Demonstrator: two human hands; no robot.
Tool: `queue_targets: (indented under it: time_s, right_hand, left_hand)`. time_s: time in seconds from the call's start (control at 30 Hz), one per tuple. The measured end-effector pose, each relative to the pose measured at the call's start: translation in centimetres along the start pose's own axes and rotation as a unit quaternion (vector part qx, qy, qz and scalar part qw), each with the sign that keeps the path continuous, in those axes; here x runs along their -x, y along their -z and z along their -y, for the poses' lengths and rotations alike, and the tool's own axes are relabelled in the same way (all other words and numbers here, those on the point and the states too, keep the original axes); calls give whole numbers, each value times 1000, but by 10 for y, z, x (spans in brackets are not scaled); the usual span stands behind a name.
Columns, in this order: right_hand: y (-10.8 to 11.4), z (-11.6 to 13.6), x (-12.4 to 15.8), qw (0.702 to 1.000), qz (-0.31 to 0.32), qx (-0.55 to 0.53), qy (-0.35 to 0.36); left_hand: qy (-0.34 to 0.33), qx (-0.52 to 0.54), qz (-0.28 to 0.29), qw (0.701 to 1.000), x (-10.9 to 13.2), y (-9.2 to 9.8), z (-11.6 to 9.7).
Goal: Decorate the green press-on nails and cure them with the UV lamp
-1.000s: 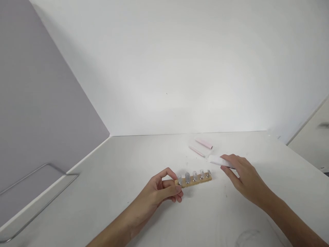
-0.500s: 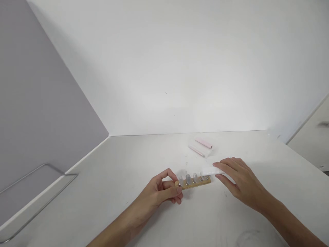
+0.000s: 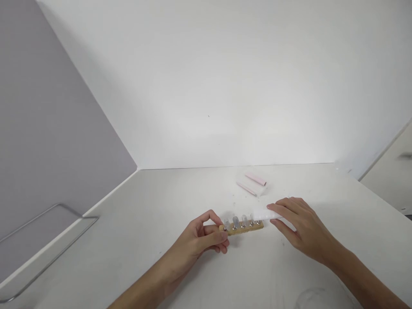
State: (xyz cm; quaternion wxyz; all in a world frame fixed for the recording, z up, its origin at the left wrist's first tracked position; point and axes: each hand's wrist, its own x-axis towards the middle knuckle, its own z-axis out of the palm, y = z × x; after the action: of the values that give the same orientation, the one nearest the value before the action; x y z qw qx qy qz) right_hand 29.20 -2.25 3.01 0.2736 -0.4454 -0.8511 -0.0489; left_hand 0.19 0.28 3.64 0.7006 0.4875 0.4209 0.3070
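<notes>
A small wooden strip (image 3: pixel 246 228) lies on the white table (image 3: pixel 161 214), carrying several clear nail tips on metal pegs. My left hand (image 3: pixel 201 240) pinches the strip's left end between thumb and curled fingers. My right hand (image 3: pixel 299 227) grips a flat white stick, like a nail file (image 3: pixel 262 213), whose free end rests over the right-hand tips on the strip.
Behind the strip lie a pink tube (image 3: pixel 255 179) and a thin pink pen-like tool (image 3: pixel 246 188) on a clear wrapper. A grey partition (image 3: pixel 48 128) with a metal wire frame (image 3: pixel 48 240) stands at the left. White walls close the back.
My right hand has moved left with the white stick, bringing its end from beside the strip onto the right-hand nail tips. The left hand has kept its hold.
</notes>
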Motion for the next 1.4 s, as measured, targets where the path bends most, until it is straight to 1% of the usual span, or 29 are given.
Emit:
queue_targets:
  time_s: [0.23,0.37,0.47,0.53,0.57,0.6,0.63,0.67,0.7,0.77,0.87,1.0,1.1,1.2,1.27,1.33,1.37,1.4]
  right_hand:
    - [0,-1,1,1000,-6,-9,-7]
    - [0,-1,1,999,-5,-28,-17]
    - [2,2,0,998,-4,-49,-34]
    - [6,5,0,993,-1,-88,-73]
    - [9,7,-1,985,8,-132,-110]
    - [13,8,-1,969,23,-193,-152]
    - [16,9,-1,941,44,-269,-199]
    - [20,9,-2,909,69,-341,-229]
    - [23,10,-2,878,91,-402,-244]
    - [27,10,-2,834,117,-477,-252]
    - [29,13,-3,800,135,-531,-245]
    - [29,16,-5,775,142,-573,-223]
    - [30,17,-5,771,137,-582,-220]
    - [33,17,-5,765,128,-588,-229]
    - [35,17,-5,750,115,-608,-232]
    - [36,16,-6,738,90,-624,-239]
    - [35,15,-6,741,74,-620,-248]
    - [34,15,-6,751,59,-604,-259]
  left_hand:
    - [7,3,6,1000,-1,4,4]
    - [2,5,-5,1000,0,2,2]
    - [-3,8,-9,1000,1,0,1]
    - [-5,6,-10,1000,1,-1,1]
    - [-6,4,-10,1000,0,0,1]
    - [-6,4,-8,1000,0,0,1]
    - [-6,4,-4,1000,-1,0,1]
    - [-7,4,-2,1000,-1,1,2]
    - [-6,4,0,1000,-1,1,2]
    - [-5,1,-2,1000,-2,1,3]
    - [-1,-5,-9,1000,-1,1,3]
    - [-4,-7,8,1000,-2,3,4]
    - [-10,-2,47,999,-3,6,4]
    - [-20,2,71,997,-1,7,4]
    - [-29,11,81,996,1,7,3]
    - [-36,25,103,994,3,7,2]
    - [-39,31,116,992,4,7,2]
    - [-42,37,130,990,4,8,2]
